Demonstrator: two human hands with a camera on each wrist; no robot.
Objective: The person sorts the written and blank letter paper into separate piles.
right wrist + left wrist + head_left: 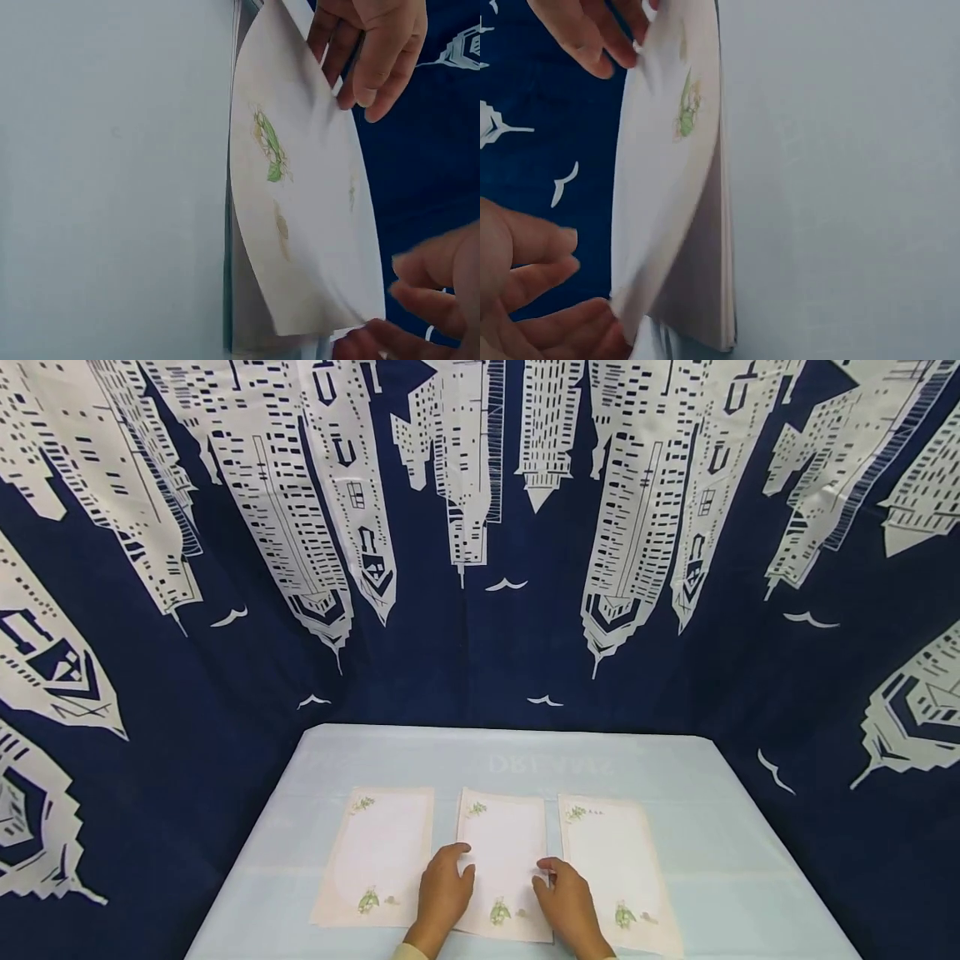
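Note:
A pale sheet of paper with green plant drawings and a cream border [501,852] lies in the middle of the table, between both hands. My left hand [444,889] is at its left edge, and my right hand [567,902] is at its right edge. In the left wrist view the sheet [660,165] bows, with its near edge raised off more paper beneath. There the left fingers [577,326] touch its edge, thumb held apart. The right wrist view has the right fingers [382,337] against the opposite edge of the bowed sheet [300,195], thumb also away from it.
Similar printed paper lies on either side: a left sheet [386,852] and a right sheet [611,860]. A pale blue cloth covers the table [405,752]. Behind and around it hangs a navy curtain [465,677] printed with white buildings and birds.

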